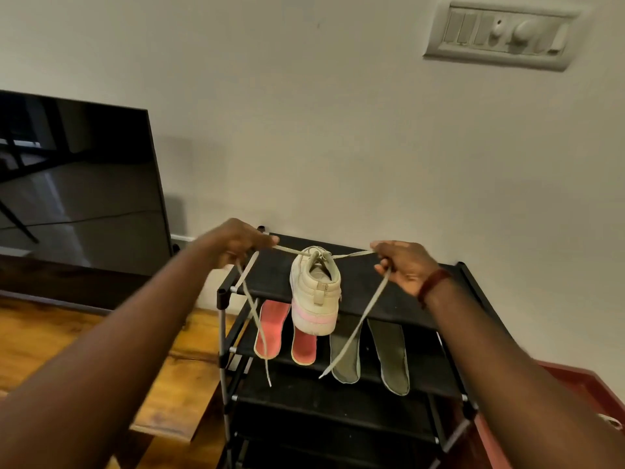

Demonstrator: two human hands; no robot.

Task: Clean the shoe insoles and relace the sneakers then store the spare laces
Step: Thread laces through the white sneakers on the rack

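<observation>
A cream sneaker [316, 289] with a pink-tinted sole stands on the top shelf of a black shoe rack [368, 282], heel toward me. Its beige lace [355, 254] runs out taut to both sides. My left hand [241, 243] pinches the left strand, whose loose end hangs down past the shelf. My right hand [402, 264] grips the right strand, and its tail droops toward the lower shelf. On the second shelf lie two pink insoles [272, 328] and two grey-green insoles [389, 355].
A dark television screen [77, 184] stands at the left on a low wooden unit [50, 336]. A switch panel [500, 33] is on the wall at the upper right. A red-brown surface [571, 380] lies to the right of the rack.
</observation>
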